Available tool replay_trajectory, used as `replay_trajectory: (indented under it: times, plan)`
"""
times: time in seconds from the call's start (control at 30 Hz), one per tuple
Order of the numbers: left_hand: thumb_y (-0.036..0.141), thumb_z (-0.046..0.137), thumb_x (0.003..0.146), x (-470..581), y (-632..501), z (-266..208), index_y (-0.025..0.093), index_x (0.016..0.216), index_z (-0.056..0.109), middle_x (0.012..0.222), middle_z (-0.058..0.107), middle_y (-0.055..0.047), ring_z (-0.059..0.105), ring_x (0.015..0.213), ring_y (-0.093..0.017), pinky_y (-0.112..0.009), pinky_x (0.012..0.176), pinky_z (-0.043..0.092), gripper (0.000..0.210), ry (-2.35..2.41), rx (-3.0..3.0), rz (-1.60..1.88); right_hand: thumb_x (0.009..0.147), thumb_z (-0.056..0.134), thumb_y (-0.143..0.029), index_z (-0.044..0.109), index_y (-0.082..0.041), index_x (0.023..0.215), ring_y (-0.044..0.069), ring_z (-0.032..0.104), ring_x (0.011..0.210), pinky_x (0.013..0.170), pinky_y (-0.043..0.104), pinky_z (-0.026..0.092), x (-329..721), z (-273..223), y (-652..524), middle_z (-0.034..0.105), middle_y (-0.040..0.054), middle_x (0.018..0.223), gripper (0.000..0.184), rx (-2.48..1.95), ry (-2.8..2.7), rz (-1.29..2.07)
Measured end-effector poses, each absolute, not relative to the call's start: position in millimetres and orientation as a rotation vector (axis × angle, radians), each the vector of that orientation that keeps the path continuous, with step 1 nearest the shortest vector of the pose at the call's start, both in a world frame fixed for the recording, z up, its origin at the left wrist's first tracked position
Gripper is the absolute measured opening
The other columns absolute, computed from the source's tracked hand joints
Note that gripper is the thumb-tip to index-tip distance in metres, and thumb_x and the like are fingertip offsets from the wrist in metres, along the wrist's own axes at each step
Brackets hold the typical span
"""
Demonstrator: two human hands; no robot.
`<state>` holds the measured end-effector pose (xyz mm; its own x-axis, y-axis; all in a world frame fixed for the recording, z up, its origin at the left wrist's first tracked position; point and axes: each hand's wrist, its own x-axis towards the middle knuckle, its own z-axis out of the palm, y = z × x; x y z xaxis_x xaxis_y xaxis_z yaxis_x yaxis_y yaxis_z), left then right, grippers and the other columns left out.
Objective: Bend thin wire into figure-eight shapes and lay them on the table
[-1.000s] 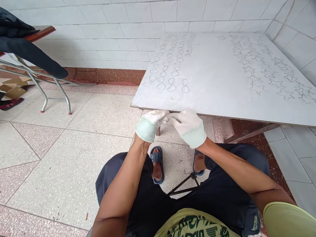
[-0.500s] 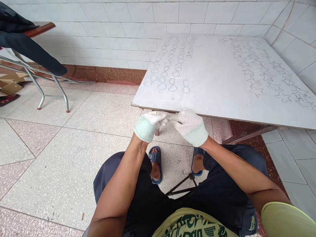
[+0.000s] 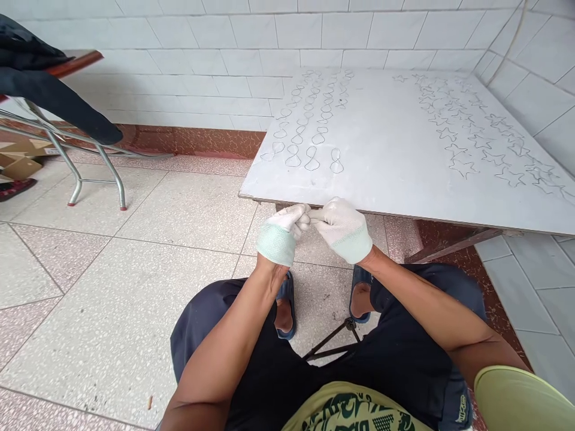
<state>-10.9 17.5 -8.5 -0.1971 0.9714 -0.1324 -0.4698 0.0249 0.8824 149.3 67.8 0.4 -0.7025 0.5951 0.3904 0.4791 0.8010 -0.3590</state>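
Observation:
My left hand [image 3: 284,232] and my right hand [image 3: 345,226], both in white knit gloves with pale green cuffs, meet fingertip to fingertip at the table's front edge. The fingers of each are pinched closed, and whatever lies between them is too small or hidden to make out. Just beyond them spreads the white tabletop [image 3: 386,173]. Thin wire figure-eights [image 3: 336,160] lie in rows on its left side. Thin wire stars [image 3: 464,168] are grouped on the right, some overlapping.
A white tiled wall [image 3: 251,33] runs behind the table. At the left stands a metal-legged folding chair [image 3: 117,179] with dark cloth [image 3: 63,108] over it. Cardboard [image 3: 20,164] lies farther left. Between my sandalled feet is a black tripod-like frame [image 3: 348,324].
My left wrist has turned and shifted a little to the right, with its fingers still at the right hand's fingertips. My right hand has barely moved. The view has tilted slightly upward.

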Motion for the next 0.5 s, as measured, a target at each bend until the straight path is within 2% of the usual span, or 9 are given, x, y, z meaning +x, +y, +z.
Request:
replay_trajectory:
  times: [0.1, 0.23, 0.37, 0.5]
  plan:
    - [0.044, 0.092, 0.071, -16, 18, -7, 0.014, 0.084, 0.076, 0.072, 0.071, -0.003, 0.063, 0.067, -0.012, -0.026, 0.069, 0.052, 0.036, 1.089, 0.68, 1.509, 0.104, 0.049, -0.021, 0.078, -0.022, 0.083, 0.016, 0.045, 0.065, 0.073, 0.035, 0.029, 151, 0, 70, 0.058, -0.001, 0.065, 0.035, -0.812, -2.495, 0.279]
    - [0.058, 0.08, 0.086, -32, 16, 0, 0.016, 0.094, 0.08, 0.09, 0.079, -0.009, 0.072, 0.081, -0.02, -0.033, 0.08, 0.057, 0.043, 1.287, 0.821, 1.535, 0.103, 0.048, -0.02, 0.073, -0.02, 0.072, 0.018, 0.045, 0.068, 0.074, 0.036, 0.028, 156, 3, 67, 0.059, 0.002, 0.066, 0.04, -0.882, -2.478, 0.171]
    - [0.052, 0.083, 0.083, -41, 13, 3, 0.017, 0.091, 0.081, 0.085, 0.079, -0.008, 0.072, 0.077, -0.021, -0.032, 0.074, 0.057, 0.037, 1.323, 0.986, 1.423, 0.103, 0.046, -0.019, 0.074, -0.021, 0.074, 0.019, 0.046, 0.071, 0.073, 0.037, 0.027, 158, 9, 63, 0.059, 0.0031, 0.068, 0.04, -0.876, -2.498, 0.157]
    - [0.04, 0.084, 0.078, -39, 12, 1, 0.017, 0.072, 0.075, 0.072, 0.074, -0.006, 0.065, 0.062, -0.018, -0.032, 0.067, 0.054, 0.026, 1.286, 1.078, 1.3, 0.1, 0.047, -0.017, 0.073, -0.021, 0.075, 0.019, 0.043, 0.07, 0.071, 0.038, 0.024, 156, 12, 64, 0.056, 0.0022, 0.066, 0.036, -0.831, -2.541, 0.125]
